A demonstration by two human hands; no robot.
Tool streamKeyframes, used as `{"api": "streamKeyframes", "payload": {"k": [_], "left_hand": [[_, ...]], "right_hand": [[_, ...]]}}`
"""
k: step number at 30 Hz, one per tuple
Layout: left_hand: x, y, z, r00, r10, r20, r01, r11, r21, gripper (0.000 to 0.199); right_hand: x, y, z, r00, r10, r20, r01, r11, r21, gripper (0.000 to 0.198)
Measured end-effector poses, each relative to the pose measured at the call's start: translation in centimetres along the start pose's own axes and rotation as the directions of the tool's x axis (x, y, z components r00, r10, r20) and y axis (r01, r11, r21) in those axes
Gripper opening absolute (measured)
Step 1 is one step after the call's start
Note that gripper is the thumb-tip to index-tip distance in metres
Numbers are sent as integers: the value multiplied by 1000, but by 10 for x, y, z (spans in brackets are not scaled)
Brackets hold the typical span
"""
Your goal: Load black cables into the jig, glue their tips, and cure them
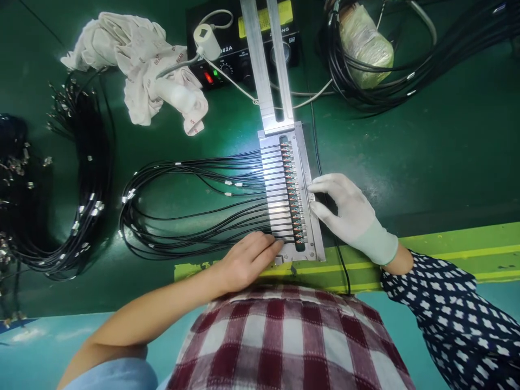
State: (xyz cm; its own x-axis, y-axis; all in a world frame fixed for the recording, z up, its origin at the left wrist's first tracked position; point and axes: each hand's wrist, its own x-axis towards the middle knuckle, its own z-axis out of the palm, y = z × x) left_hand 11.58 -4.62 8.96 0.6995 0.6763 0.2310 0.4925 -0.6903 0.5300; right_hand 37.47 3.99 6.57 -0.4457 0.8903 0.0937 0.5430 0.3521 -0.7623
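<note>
A flat metal fixture (280, 219) lies on the green table in front of me. Black cables (195, 212) run into it from the left in a loop, their metal-tipped ends (298, 216) lined up in its slot. My left hand (247, 260), bare, is closed at the fixture's lower left corner, its fingertips at the lowest black cable; the thumb is hidden. On the other side, my right hand (351, 214) wears a white glove. Its thumb and forefinger are apart, their tips touching the fixture's right edge.
A black control box (233, 67) stands at the back, partly behind a metal bracket (264, 70). White cloth (142, 59) lies left of it. Cable bundles (91, 157) fill the left side; more cables (337, 49) loop around a wrapped bundle (365, 46) at back right.
</note>
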Motion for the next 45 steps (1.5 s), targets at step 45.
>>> {"api": "streamKeyframes", "payload": {"k": [45], "left_hand": [[-13, 0, 17, 980, 106, -166, -66, 971, 231, 31]], "right_hand": [[154, 24, -36, 924, -233, -302, 143, 946, -293, 26]]}}
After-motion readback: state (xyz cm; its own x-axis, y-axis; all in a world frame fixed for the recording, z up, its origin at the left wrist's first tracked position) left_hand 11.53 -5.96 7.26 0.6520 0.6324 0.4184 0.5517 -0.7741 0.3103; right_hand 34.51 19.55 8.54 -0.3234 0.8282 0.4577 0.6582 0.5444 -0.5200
